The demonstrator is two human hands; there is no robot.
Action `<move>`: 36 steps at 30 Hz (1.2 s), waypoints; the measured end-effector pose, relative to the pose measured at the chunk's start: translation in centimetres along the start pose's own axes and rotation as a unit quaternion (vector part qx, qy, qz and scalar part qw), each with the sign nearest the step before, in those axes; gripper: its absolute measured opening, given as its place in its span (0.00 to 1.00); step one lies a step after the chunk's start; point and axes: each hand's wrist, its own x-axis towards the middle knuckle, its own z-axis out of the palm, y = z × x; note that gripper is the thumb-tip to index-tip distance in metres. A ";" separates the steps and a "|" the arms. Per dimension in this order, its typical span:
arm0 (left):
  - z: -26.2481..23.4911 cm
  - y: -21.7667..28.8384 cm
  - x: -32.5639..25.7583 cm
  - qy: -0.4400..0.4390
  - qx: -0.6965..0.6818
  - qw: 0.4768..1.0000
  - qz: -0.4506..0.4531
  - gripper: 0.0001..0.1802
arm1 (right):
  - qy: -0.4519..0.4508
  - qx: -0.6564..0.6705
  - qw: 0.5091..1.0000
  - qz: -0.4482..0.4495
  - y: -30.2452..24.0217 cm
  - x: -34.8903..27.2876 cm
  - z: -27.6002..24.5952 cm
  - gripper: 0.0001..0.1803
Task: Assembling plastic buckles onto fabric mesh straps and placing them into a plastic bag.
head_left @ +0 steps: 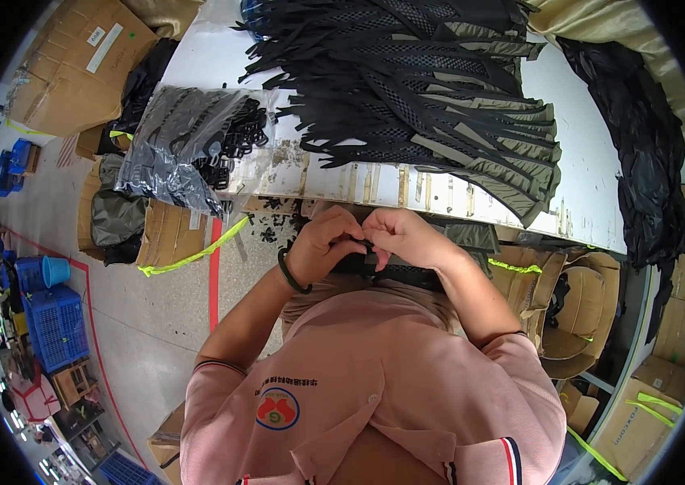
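Hands meet right at the worktop [593, 162] edge in the head view, so that's where the action is. The left hand [322, 242] and right hand [403, 234] are curled in toward each other, fingertips pinching a small black buckle [368, 257] threaded on a black webbing strap [407, 276] that runs off low across the lap. A dark band sits on the left wrist.

My guess on handling: the strap looks soft and floppy, light, no grip problem, while the buckle seems like stiff little plastic that could slip out of fingertips. Best hold is probably just what's shown, a pinch on the buckle sides with the strap kept taut close behind it.

Up on the white worktop there's a big fanned stack of black mesh and olive fabric pieces [439, 89], and left of it a clear plastic bag [185, 137] full of black buckles, some spilling out at its mouth.

Packaging: brown cardboard boxes [84, 56] at upper left with a small white rectangular label and a long white strip label on top, more brown cartons [633, 420] lower right banded with yellow-green strapping, dark print on one side. Blue plastic crates [56, 319] sit on the floor at left, red tape lines [215, 267] marking the floor.
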 end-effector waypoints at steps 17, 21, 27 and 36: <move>2.4 -1.0 0.4 0.293 -0.292 0.901 -0.133 0.10 | 0.232 -0.144 0.917 -0.292 1.0 -0.9 3.7 0.10; 2.7 -0.6 0.4 0.283 -0.328 0.889 -0.146 0.09 | 0.249 -0.188 0.897 -0.312 1.1 -0.3 3.6 0.07; 3.0 -0.2 0.5 0.268 -0.353 0.890 -0.107 0.09 | 0.256 -0.285 0.834 -0.397 0.3 0.1 4.1 0.11; 3.3 -0.1 0.7 0.303 -0.346 0.878 -0.134 0.08 | 0.285 -0.143 0.904 -0.284 0.7 0.4 4.4 0.04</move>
